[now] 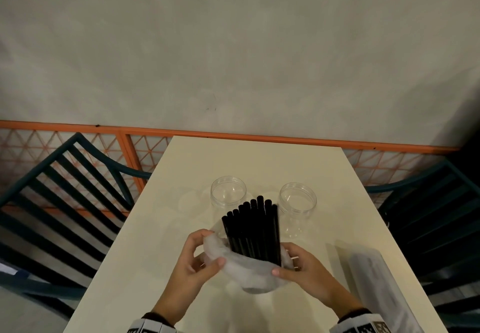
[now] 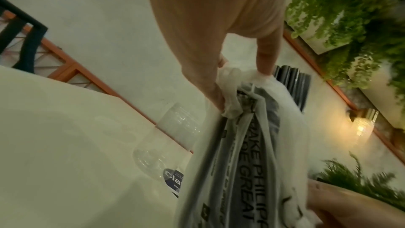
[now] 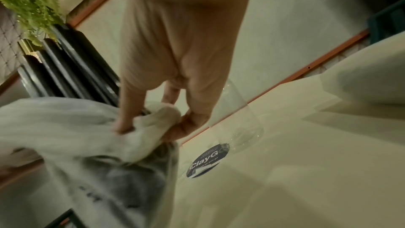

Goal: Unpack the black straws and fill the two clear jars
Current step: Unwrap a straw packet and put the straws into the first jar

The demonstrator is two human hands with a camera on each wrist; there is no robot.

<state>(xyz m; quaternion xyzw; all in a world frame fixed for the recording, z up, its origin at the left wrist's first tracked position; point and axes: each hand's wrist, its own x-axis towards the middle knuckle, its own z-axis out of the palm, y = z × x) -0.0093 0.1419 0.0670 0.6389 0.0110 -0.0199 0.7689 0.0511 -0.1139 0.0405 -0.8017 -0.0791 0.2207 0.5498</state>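
Both hands, the left hand (image 1: 201, 260) and right hand (image 1: 301, 265), pinch the crumpled translucent plastic wrapper (image 1: 249, 270) bunched low around the upright bundle of black straws (image 1: 253, 229), near the 2 empty clear plastic jars (image 1: 228, 192) on the cream tabletop (image 1: 145, 267). Peel evenly downward, keeping the straws together.

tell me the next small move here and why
Probably pull the bag further down off the black straws. Both hands, left hand and right hand, pinch its bunched plastic, the straws' lower ends sit inside it, and both clear jars stand empty.
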